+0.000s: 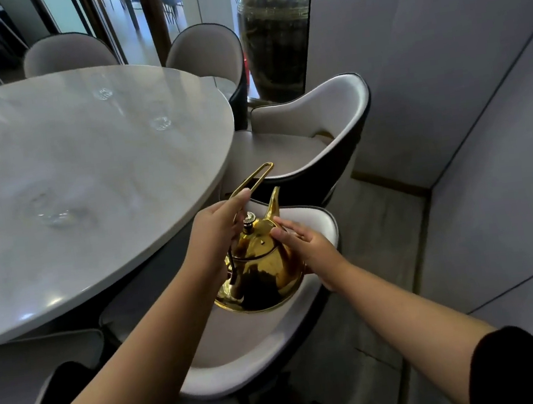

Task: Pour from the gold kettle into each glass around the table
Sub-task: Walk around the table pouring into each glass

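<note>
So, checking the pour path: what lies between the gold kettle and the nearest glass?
Head view: the left hand gripping the gold kettle, then the edge and bare marble of the table, up to the nearest glass.

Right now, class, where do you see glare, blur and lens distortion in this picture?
Head view: glare spots sit on the table near its front edge; the nearest glass is smeared, the far glasses clearer; the kettle mirrors the room; lines on the wall slant from the wide lens.

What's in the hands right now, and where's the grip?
The left hand grips the kettle by its handle; the right hand rests on its side by the spout, fingers fairly straight.
</note>
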`<action>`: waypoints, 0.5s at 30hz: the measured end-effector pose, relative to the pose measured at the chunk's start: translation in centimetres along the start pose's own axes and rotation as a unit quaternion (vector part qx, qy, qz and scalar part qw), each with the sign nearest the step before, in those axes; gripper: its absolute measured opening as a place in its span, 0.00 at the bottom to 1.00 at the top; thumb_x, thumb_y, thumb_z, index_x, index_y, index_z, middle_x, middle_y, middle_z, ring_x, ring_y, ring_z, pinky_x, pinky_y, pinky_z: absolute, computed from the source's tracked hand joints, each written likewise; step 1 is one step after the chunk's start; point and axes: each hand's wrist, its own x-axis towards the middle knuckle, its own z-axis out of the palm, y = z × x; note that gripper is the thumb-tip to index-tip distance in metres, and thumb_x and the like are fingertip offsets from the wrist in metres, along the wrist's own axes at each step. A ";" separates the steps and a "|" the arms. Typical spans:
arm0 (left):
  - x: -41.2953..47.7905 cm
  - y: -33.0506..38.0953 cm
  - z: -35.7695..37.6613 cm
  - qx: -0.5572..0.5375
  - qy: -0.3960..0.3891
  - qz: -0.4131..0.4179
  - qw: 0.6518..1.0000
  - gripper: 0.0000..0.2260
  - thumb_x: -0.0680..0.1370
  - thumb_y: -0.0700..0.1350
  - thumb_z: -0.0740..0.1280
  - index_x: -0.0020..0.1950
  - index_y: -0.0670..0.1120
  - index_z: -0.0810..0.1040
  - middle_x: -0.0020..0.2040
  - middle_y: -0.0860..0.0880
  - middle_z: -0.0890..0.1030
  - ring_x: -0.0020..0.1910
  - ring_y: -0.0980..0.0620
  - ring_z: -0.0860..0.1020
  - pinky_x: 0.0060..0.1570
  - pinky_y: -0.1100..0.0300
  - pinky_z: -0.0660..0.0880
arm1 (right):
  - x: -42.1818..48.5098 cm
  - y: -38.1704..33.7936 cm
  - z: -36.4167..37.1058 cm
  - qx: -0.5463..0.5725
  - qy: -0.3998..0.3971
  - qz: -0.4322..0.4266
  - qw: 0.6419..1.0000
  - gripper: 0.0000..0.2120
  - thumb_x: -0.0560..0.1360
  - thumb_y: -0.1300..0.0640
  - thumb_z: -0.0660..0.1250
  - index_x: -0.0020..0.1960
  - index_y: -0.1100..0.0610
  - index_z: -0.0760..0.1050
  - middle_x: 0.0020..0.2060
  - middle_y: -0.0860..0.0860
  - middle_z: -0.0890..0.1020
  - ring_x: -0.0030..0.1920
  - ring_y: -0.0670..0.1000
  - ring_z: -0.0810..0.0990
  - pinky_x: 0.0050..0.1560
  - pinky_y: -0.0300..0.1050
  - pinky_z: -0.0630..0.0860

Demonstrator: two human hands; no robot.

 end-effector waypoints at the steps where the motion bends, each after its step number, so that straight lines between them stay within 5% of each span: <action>1: 0.6 0.0 0.5 0.002 0.002 -0.001 1.000 0.24 0.76 0.52 0.66 0.18 0.52 0.71 0.19 0.56 0.65 0.18 0.60 0.61 0.20 0.67 0.60 | 0.5 0.0 -0.6 0.001 -0.002 -0.001 1.000 0.32 0.69 0.38 0.70 0.70 0.46 0.70 0.61 0.50 0.80 0.60 0.50 0.79 0.57 0.47 0.79; 12: 10.4 0.1 5.1 0.004 0.073 0.001 0.997 0.19 0.75 0.51 0.67 0.25 0.51 0.74 0.18 0.57 0.71 0.17 0.62 0.67 0.19 0.71 0.66 | 10.8 -1.2 -7.1 -0.004 -0.053 0.005 0.999 0.30 0.67 0.38 0.70 0.67 0.42 0.72 0.61 0.48 0.80 0.60 0.49 0.79 0.56 0.47 0.79; 14: 12.2 0.8 6.1 0.005 0.098 0.001 0.995 0.13 0.75 0.52 0.67 0.34 0.46 0.79 0.26 0.47 0.81 0.28 0.52 0.81 0.27 0.60 0.77 | 13.3 -2.0 -8.3 -0.005 -0.072 0.005 0.997 0.28 0.67 0.38 0.71 0.65 0.40 0.73 0.59 0.47 0.81 0.57 0.46 0.80 0.50 0.41 0.80; 15: 13.1 1.1 6.6 0.003 0.116 -0.003 0.993 0.14 0.75 0.52 0.67 0.41 0.41 0.79 0.39 0.39 0.82 0.43 0.42 0.80 0.40 0.48 0.79 | 14.5 -2.4 -8.9 -0.004 -0.080 0.005 0.997 0.27 0.67 0.38 0.71 0.65 0.40 0.73 0.58 0.46 0.82 0.56 0.46 0.81 0.51 0.41 0.80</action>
